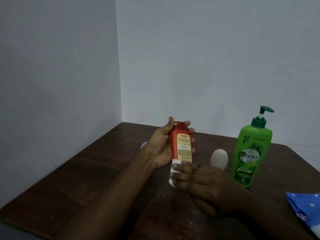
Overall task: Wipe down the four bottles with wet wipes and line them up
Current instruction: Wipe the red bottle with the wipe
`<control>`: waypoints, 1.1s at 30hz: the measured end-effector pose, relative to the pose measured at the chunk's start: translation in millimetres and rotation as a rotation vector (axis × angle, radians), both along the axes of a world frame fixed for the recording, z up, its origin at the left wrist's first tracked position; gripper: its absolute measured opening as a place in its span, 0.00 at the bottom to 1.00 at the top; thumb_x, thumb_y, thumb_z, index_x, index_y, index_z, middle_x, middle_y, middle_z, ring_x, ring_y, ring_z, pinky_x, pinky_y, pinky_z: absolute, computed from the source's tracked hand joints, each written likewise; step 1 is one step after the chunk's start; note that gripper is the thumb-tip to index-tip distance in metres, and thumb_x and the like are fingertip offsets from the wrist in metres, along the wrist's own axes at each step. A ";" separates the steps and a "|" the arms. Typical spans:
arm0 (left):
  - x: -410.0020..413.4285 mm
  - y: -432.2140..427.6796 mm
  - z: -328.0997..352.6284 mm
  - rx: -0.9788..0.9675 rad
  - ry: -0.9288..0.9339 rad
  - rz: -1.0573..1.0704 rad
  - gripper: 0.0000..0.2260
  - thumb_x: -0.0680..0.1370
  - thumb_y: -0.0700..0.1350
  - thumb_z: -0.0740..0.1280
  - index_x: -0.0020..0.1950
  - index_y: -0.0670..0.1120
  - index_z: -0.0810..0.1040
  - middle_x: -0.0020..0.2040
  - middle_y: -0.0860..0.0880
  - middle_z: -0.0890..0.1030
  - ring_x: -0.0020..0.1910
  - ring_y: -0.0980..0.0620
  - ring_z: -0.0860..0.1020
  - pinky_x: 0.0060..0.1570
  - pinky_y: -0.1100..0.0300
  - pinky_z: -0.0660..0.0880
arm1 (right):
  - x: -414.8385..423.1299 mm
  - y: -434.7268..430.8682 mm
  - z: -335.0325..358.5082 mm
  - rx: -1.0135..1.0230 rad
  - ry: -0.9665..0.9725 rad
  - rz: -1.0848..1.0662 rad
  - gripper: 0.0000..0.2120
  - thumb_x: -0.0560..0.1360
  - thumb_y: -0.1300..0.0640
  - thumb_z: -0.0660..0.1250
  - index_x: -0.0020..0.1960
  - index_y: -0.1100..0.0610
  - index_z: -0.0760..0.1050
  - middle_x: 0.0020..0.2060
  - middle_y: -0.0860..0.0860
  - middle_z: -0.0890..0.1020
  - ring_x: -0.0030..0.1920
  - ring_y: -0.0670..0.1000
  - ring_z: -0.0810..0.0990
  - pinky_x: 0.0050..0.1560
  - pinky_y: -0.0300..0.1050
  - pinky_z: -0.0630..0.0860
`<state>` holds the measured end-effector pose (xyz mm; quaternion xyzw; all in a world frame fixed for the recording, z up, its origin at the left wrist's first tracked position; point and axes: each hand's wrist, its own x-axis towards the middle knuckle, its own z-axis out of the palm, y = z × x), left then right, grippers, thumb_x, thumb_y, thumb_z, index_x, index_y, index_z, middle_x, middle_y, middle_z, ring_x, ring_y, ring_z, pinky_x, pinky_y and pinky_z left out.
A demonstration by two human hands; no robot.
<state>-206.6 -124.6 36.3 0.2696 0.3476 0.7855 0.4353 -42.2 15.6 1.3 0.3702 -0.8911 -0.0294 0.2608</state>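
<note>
Left hand: raised above the table, palm turned toward the camera; fingers and thumb are curled round the red bottle, a full wrap with no gap seen.
Red bottle: held nearly upright with a slight tilt, red cap at the top, cream back label facing the camera; its lower end points toward the right hand. The body is opaque, so the fill cannot be told.
Right hand: seen from the back, fingers nearly straight and laid side by side; a folded white wet wipe is held at the fingertips. The thumb is hidden.
Wet wipe vs. bottle: the upper edge of the wipe is touching the bottom end of the red bottle, just below the left palm; the rest of the wipe hangs below the bottle.
Green pump bottle: standing upright on the table to the right, pump head on, "Vatika" label legible; apart from both hands. Opaque, contents not visible.
White bottle: small and rounded, standing between the right hand and the green pump bottle, partly hidden by the hand.
Wipes pack: blue, lying at the lower right edge, cut off by the frame; contents not seen.
Pale blue object: a sliver noted behind the left wrist; identity cannot be told.
</note>
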 end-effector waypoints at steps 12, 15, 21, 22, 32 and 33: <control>11.7 0.5 3.7 0.000 -0.106 0.000 0.25 0.84 0.61 0.58 0.69 0.43 0.72 0.56 0.42 0.81 0.51 0.43 0.79 0.55 0.45 0.77 | 21.4 -19.8 28.2 -0.032 -0.114 -0.356 0.27 0.80 0.54 0.58 0.78 0.51 0.67 0.78 0.49 0.68 0.81 0.49 0.60 0.78 0.48 0.57; 10.2 0.1 6.2 0.036 -0.137 0.032 0.24 0.84 0.62 0.59 0.68 0.43 0.73 0.54 0.42 0.81 0.49 0.43 0.79 0.54 0.43 0.77 | 45.0 -25.5 12.0 0.064 -0.092 -0.339 0.26 0.79 0.54 0.61 0.77 0.53 0.69 0.77 0.51 0.69 0.80 0.52 0.63 0.76 0.53 0.65; 10.5 3.2 2.9 0.052 -0.194 0.135 0.23 0.83 0.61 0.59 0.65 0.43 0.76 0.51 0.42 0.83 0.47 0.43 0.81 0.54 0.44 0.78 | 68.4 -32.3 -9.9 -0.233 -0.054 -0.455 0.25 0.78 0.58 0.62 0.76 0.54 0.71 0.77 0.48 0.69 0.79 0.43 0.62 0.78 0.35 0.55; 10.0 3.1 2.3 0.060 -0.212 0.151 0.23 0.83 0.61 0.59 0.65 0.43 0.76 0.51 0.42 0.83 0.47 0.43 0.81 0.54 0.44 0.79 | 70.1 -36.0 -11.3 -0.349 -0.057 -0.488 0.25 0.79 0.60 0.62 0.76 0.50 0.71 0.76 0.44 0.70 0.77 0.38 0.63 0.77 0.32 0.57; 17.9 9.7 1.6 0.078 -0.270 0.189 0.23 0.84 0.61 0.58 0.63 0.43 0.76 0.50 0.42 0.83 0.44 0.43 0.81 0.51 0.44 0.78 | 55.9 -73.0 -27.8 -0.342 0.138 -0.662 0.21 0.80 0.57 0.61 0.72 0.59 0.76 0.75 0.55 0.72 0.75 0.53 0.72 0.72 0.48 0.70; 20.3 10.1 1.4 0.075 -0.257 0.186 0.23 0.84 0.61 0.58 0.63 0.43 0.76 0.50 0.42 0.83 0.44 0.44 0.80 0.51 0.44 0.78 | 56.9 -70.1 -31.3 -0.189 0.082 -0.600 0.23 0.78 0.57 0.61 0.72 0.62 0.75 0.74 0.57 0.72 0.75 0.56 0.70 0.73 0.52 0.68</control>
